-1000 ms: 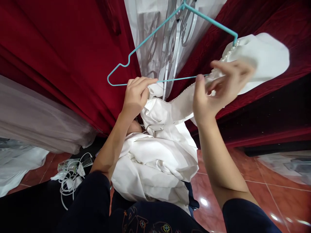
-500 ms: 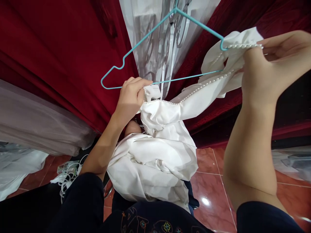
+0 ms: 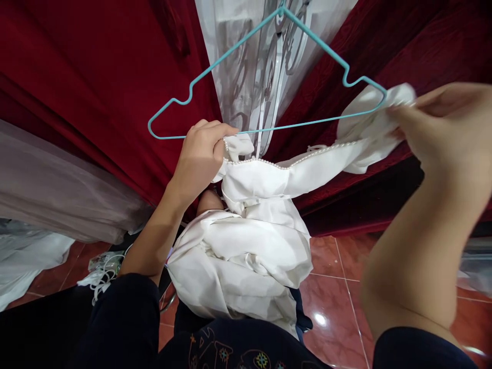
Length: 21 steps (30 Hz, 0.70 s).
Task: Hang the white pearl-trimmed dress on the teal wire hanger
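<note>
A white dress [image 3: 246, 251] with pearl trim along its neckline lies bunched on my lap. Its upper part is stretched up to the right. My left hand [image 3: 203, 154] is closed on the pearl-edged fabric at the left, right by the lower bar of a light blue hanger [image 3: 300, 125]. My right hand [image 3: 442, 115], a little blurred, pinches the dress's other strap or sleeve [image 3: 397, 97] close to the hanger's right end. The hanger's right notch is bare, and that end lies against the white cloth. My fingertips are partly hidden on both sides.
Dark red curtains [image 3: 107, 61] hang on both sides of a white metal scrollwork frame [image 3: 274, 87]. Greyish sheer fabric [image 3: 57, 179] drapes at the left. White cords [image 3: 102, 282] lie at lower left, and red tiles [image 3: 330, 297] cover the floor.
My right hand has moved down and outward, drawing the strap off the hanger's right notch toward its end. The hanger's right arm now shows fully. My left hand stays nearly in place.
</note>
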Tool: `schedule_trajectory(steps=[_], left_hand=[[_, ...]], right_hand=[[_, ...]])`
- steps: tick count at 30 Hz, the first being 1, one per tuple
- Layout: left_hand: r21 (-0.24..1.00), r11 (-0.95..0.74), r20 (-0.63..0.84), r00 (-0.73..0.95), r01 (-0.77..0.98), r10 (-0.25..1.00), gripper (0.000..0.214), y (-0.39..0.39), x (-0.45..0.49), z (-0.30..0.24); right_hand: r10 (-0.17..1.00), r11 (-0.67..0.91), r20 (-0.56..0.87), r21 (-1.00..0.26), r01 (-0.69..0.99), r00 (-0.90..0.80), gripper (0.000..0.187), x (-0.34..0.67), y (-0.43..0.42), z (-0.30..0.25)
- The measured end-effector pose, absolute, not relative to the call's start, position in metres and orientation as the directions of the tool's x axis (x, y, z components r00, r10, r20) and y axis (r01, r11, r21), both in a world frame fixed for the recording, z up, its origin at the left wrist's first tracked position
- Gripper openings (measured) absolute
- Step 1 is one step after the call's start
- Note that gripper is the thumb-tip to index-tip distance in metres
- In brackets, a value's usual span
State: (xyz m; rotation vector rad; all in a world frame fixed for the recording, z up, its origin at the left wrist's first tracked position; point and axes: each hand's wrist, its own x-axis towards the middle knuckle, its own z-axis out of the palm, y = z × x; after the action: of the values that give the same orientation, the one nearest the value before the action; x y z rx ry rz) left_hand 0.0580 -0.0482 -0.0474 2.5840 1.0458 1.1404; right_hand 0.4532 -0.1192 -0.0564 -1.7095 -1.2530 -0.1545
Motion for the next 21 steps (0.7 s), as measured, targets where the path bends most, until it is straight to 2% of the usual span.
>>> schedule_trajectory(steps=[2, 4, 6, 8, 10, 16, 19, 21], left_hand=[[0.378, -0.759, 0.601, 0.483, 0.530, 0.637, 0.044, -0.045, 0.061, -0.051], [0.390, -0.774, 0.602, 0.498, 0.499, 0.624, 0.045, -0.040, 0.064, -0.055], [0.408, -0.794, 0.609, 0.513, 0.451, 0.605, 0.044, -0.035, 0.066, -0.058], [0.423, -0.812, 0.621, 0.524, 0.402, 0.583, 0.044, -0.028, 0.066, -0.062], [0.412, -0.834, 0.646, 0.528, 0.367, 0.551, 0.044, -0.022, 0.066, -0.067], [0.267, -0.885, 0.812, 0.405, 0.383, 0.420, 0.039, -0.012, 0.068, -0.104], [0.136, -0.954, 0.861, 0.445, 0.266, 0.247, 0.039, -0.023, 0.059, -0.131], [0.146, -0.962, 0.831, 0.499, 0.233, 0.247, 0.036, -0.033, 0.047, -0.144]], right_hand=[[0.858, 0.014, 0.411, -0.619, 0.786, 0.308, 0.035, 0.433, -0.133, -0.054], [0.945, 0.144, 0.319, -0.612, 0.778, 0.076, 0.030, 0.412, -0.140, -0.051], [0.891, 0.336, 0.448, -0.547, 0.766, -0.071, 0.022, 0.389, -0.137, -0.049], [0.770, 0.482, 0.624, -0.432, 0.762, -0.134, 0.016, 0.368, -0.127, -0.049], [0.690, 0.522, 0.715, -0.385, 0.761, -0.111, 0.014, 0.350, -0.113, -0.055], [0.565, 0.484, 0.790, -0.551, 0.679, 0.239, 0.022, 0.326, -0.089, -0.084], [0.536, 0.521, 0.798, -0.569, 0.636, 0.274, 0.020, 0.323, -0.093, -0.089], [0.540, 0.545, 0.797, -0.575, 0.611, 0.269, 0.018, 0.322, -0.096, -0.088]])
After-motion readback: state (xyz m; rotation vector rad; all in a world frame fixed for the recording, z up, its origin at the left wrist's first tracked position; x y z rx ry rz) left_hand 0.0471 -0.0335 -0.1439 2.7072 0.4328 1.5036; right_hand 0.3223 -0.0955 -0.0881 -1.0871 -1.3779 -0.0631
